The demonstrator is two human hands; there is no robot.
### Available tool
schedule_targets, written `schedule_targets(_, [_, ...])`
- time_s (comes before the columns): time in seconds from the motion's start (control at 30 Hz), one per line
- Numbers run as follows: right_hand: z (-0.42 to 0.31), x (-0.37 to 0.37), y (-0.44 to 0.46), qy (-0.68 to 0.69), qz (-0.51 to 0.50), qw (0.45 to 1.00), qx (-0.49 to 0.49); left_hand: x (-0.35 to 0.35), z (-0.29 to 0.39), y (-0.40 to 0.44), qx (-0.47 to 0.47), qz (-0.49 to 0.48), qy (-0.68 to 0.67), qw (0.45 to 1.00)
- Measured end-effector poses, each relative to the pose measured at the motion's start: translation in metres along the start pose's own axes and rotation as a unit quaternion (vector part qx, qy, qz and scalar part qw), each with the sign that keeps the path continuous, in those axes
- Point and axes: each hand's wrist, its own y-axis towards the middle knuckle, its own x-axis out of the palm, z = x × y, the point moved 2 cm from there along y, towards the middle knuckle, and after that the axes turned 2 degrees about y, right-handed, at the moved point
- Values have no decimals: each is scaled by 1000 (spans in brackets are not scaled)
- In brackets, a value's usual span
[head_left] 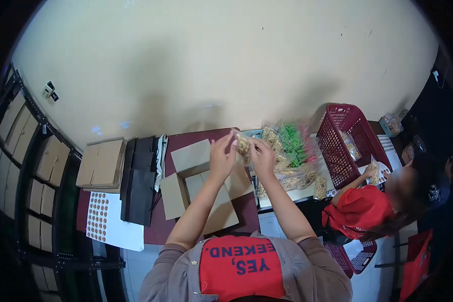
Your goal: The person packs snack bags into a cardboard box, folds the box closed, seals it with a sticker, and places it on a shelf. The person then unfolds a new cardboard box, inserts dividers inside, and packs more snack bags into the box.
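Between my two hands is a small clear bag of yellowish-brown snacks (243, 146), raised above the table. My left hand (223, 157) grips its left side, fingertips near the top edge. On the right side my right hand (263, 157) holds the same bag with thumb and fingers. Below my hands stands an open cardboard box (173, 192) with its flaps spread; the part of its inside that shows looks bare. Just right of my right hand are many filled snack bags (289, 176), some with green contents (293, 143).
A maroon plastic basket (334, 151) stands at the right, beside a co-worker in a red shirt (362, 209) holding a snack bag (374, 173). Flat cardboard (100, 163), black folded material (140, 186) and a sticker sheet (113, 221) lie left. A shelf with boxes (53, 158) borders the left.
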Motion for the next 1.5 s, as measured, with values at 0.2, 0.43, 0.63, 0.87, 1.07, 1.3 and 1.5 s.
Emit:
schedule_targets(0.2, [-10, 22, -3, 90, -18, 996, -2, 25, -24, -8, -96, -23, -236, 967])
schedule_targets(0.43, [28, 27, 3, 292, -113, 904, 292, 21, -42, -16, -119, -13, -261, 958])
schedule_targets(0.63, [30, 9, 2, 317, -132, 888, 306, 17, -41, -12, -186, -49, -274, 942])
schedule_targets(0.87, [44, -13, -6, 265, -184, 901, 292, 2, -37, -7, -161, -154, -310, 924])
schedule_targets(1.07, [51, -22, -14, 268, -231, 883, 310, -8, -35, -7, -138, -214, -321, 912])
schedule_targets(1.3, [67, -22, -23, 275, -223, 880, 316, -5, -39, -9, -159, -184, -147, 959])
schedule_targets(1.5, [59, -23, -26, 269, -190, 889, 318, 11, -44, -14, -175, -123, -168, 962])
